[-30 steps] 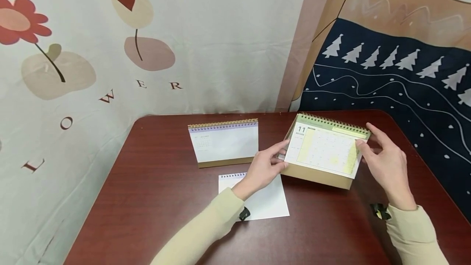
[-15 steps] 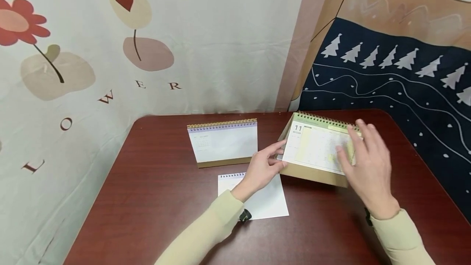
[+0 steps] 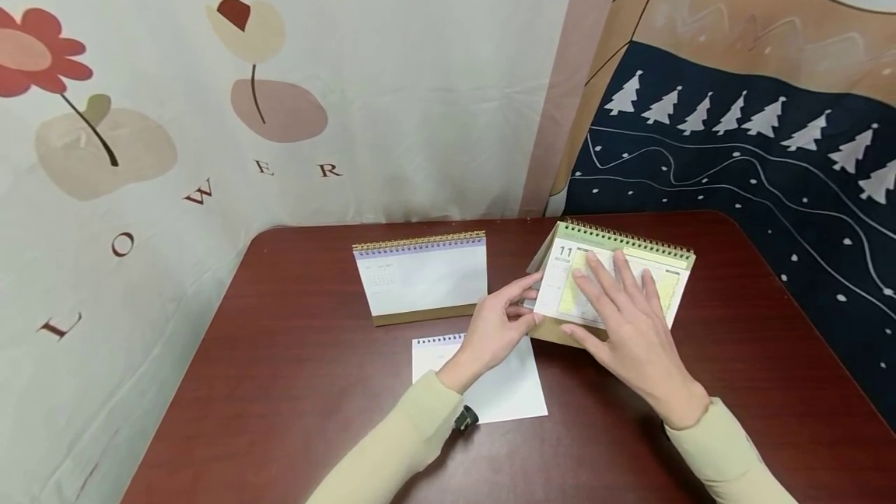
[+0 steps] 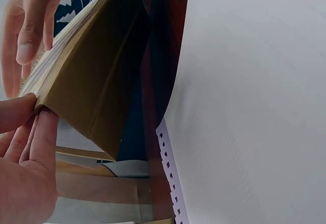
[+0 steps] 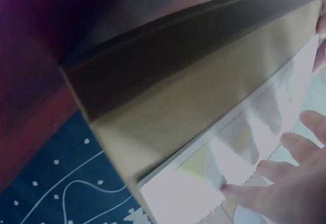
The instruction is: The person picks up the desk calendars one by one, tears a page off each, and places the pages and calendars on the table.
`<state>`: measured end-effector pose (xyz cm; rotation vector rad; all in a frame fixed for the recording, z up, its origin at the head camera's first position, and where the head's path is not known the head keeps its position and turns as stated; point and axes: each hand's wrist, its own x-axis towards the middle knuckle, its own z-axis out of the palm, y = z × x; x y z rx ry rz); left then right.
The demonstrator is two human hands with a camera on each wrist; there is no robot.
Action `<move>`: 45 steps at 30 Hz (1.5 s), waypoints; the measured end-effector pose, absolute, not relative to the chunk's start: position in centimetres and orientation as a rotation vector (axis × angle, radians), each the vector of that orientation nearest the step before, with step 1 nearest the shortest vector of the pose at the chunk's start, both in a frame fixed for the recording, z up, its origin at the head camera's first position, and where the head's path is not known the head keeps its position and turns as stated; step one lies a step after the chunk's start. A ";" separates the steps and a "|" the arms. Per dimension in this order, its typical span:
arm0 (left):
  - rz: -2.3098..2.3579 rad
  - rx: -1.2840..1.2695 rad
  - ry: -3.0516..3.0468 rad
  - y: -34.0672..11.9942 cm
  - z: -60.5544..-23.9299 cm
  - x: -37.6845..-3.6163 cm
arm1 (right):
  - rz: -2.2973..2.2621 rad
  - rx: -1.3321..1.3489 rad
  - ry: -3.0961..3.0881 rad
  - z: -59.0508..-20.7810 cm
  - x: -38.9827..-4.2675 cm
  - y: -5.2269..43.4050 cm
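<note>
Pinching green calendar (image 3: 616, 278) corner: left hand (image 3: 498, 327) | right hand (image 3: 625, 317): fingers straight, flat on page

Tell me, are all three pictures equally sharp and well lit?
No. The head view is evenly lit and sharp, with soft shadows under the green calendar. The left wrist view is so close that the loose sheet is a washed-out white expanse. The right wrist view is dim and soft, purple-tinted at the top left, and the right hand is blurred against a glaring page.
</note>
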<state>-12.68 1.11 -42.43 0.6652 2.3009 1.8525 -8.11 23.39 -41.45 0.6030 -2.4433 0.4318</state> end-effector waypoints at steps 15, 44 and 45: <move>1.812 0.773 2.207 0.6 -42.6 -12.9 | 0.386 0.578 -2.492 -41.7 -8.3 22.7; 1.807 0.819 2.141 -0.1 -42.8 -13.1 | 0.376 0.595 -2.391 -41.5 -8.4 22.4; 1.808 0.819 2.142 -0.2 -42.8 -13.1 | 0.375 0.599 -2.390 -41.5 -8.4 22.4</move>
